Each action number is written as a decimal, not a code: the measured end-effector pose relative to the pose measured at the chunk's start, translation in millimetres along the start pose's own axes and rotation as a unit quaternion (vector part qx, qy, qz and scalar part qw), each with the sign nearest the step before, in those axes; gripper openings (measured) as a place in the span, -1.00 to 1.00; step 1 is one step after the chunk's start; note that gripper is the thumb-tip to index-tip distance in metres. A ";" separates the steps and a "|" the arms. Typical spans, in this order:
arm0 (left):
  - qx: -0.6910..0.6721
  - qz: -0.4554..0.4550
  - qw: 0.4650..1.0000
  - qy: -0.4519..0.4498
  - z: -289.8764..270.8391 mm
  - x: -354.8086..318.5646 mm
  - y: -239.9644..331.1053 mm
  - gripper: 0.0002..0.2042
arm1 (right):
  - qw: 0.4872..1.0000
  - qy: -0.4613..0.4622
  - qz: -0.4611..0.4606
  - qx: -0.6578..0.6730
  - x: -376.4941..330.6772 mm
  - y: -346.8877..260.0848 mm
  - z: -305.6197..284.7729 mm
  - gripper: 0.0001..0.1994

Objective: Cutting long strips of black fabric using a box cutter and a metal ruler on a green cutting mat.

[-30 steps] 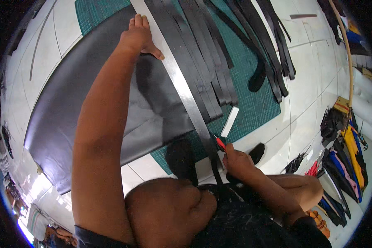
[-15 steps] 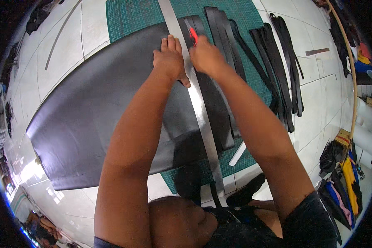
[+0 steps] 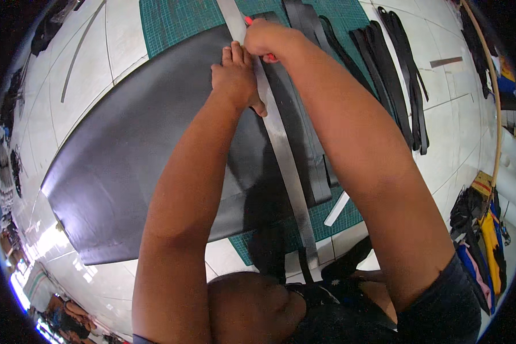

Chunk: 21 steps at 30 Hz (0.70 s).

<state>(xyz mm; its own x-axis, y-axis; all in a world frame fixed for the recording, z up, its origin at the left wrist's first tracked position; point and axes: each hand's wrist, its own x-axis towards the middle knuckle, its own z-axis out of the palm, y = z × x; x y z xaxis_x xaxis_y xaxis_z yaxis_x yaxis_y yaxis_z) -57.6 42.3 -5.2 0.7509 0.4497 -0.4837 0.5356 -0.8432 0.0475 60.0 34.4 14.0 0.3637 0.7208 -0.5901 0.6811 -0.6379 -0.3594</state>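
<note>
A large sheet of black leather-like material (image 3: 137, 137) lies over a green cutting mat (image 3: 178, 23). Across it runs a long metal ruler (image 3: 284, 149), far to near. My left hand (image 3: 235, 77) presses flat on the sheet and the ruler's left edge, fingers stretched out and thumb on the metal. In my right hand (image 3: 272, 40) is a red-handled utility knife (image 3: 272, 57), closed in my fist at the ruler's right edge near its far part. The knife's blade is hidden. Cut black strips (image 3: 307, 28) lie just right of the sheet.
More bundled black strips (image 3: 407, 69) lie to the right, partly over the mat's edge. A white strip (image 3: 336, 209) rests by my right forearm. Coloured cloth pieces (image 3: 487, 241) and a box (image 3: 483, 182) are at the far right on the tiled floor (image 3: 447, 132).
My right hand has moved up and left with the knife, from beside the ruler to its right edge farther away. The left hand stays nearly in place on the ruler.
</note>
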 end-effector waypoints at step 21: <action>0.038 -0.023 0.999 0.006 4.7 8.3 0.8 0.46 | 0.976 -0.175 0.126 0.040 -414.5 124.8 206.1 -0.70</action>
<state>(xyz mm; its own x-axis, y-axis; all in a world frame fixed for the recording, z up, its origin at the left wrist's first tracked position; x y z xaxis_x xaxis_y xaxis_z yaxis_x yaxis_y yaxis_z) -52.7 44.0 -13.2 0.7304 0.4917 -0.4741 0.5392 -0.8412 -0.0416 -136.7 -399.9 64.7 0.2634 0.4108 -0.8728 0.5410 -0.8120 -0.2189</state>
